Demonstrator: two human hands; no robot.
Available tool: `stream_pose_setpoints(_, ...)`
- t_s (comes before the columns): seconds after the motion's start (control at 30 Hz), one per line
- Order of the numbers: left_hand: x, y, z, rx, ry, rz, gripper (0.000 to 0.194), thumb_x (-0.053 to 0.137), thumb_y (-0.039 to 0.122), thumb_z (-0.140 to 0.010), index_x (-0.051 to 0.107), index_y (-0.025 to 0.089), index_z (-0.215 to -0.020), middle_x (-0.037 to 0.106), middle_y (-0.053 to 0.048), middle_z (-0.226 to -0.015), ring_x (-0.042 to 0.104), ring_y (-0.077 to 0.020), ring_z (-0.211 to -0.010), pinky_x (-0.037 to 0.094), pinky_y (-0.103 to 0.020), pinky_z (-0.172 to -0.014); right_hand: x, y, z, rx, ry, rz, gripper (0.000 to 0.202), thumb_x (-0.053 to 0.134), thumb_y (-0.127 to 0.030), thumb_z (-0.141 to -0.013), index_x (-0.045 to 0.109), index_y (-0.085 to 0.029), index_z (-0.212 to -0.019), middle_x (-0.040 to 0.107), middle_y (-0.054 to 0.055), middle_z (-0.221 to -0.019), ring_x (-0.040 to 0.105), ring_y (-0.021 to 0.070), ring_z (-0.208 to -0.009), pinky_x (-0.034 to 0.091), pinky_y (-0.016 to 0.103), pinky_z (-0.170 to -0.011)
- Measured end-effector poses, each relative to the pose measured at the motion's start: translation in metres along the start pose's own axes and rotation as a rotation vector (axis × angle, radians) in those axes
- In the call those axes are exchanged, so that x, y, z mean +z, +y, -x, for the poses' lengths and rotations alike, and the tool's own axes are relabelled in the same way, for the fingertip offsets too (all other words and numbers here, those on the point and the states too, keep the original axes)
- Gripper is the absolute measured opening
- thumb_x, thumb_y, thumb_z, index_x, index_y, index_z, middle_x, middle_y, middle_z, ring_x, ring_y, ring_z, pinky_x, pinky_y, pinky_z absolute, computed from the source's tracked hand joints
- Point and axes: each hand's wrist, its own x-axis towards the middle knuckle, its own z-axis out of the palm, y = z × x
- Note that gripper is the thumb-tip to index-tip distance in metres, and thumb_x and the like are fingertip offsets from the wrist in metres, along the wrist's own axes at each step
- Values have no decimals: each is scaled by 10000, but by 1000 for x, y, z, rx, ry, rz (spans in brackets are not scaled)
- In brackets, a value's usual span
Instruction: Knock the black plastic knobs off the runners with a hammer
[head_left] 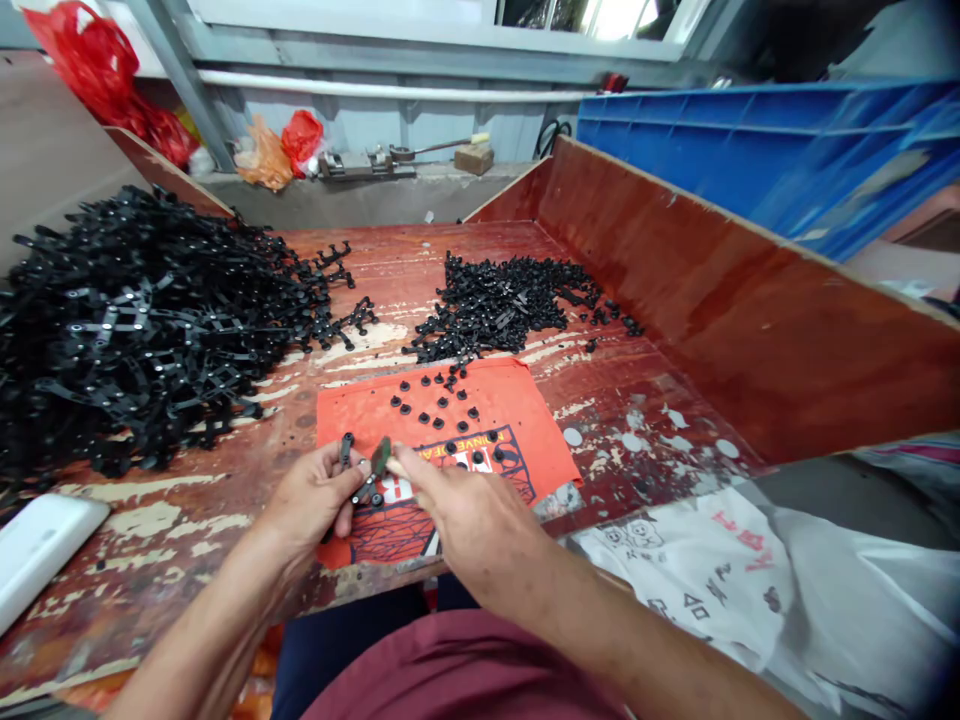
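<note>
My left hand is closed on a black linked part above the near left of an orange cloth. My right hand grips a small tool with a dark green head and a pale handle; its head is beside the linked part. Whether they touch cannot be made out. Several small round black pieces stand on the cloth beyond my hands.
A large heap of black linked parts fills the table's left. A smaller black pile lies behind the cloth. A white box-like object rests at near left. A wooden side board and blue crate stand right.
</note>
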Motion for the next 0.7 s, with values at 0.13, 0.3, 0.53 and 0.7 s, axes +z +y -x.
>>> stream_pose_setpoints(0.13, 1, -1, -1, 8, -4, -21, 431, 740, 547, -651, 512, 191, -732, 431, 101, -328, 324, -47, -252, 157, -146, -365, -6, 1, 0, -47, 141, -65, 545, 360, -206, -1050, 243, -295, -1574, 709, 71, -1111, 683, 230, -949, 533, 337, -829)
stream_pose_setpoints(0.3, 1, -2, -2, 11, 0, -41, 410, 736, 538, -658, 521, 196, -727, 442, 80, -295, 321, -60, -250, 172, -154, -365, -10, 2, -3, 34, -7, 68, 522, 416, -190, -1014, 375, -302, -1522, 736, 65, -978, 705, 243, -844, 547, 323, -718)
stream_pose_setpoints(0.53, 1, -2, -2, 12, 2, -16, 394, 730, 519, -660, 513, 197, -727, 457, 84, -323, 334, -61, -251, 166, -148, -347, -11, -2, -9, 28, 5, 31, 543, 431, -178, -1005, 358, -264, -1536, 743, 77, -1055, 711, 241, -906, 546, 322, -777)
stream_pose_setpoints(0.7, 1, 0, -2, 10, 2, 8, 380, 735, 489, -651, 500, 196, -705, 523, 72, -389, 338, -49, -247, 166, -151, -330, -25, 0, -10, 9, 32, -84, 505, 440, -204, -1021, 389, -317, -1510, 739, 41, -1109, 700, 235, -1001, 543, 334, -855)
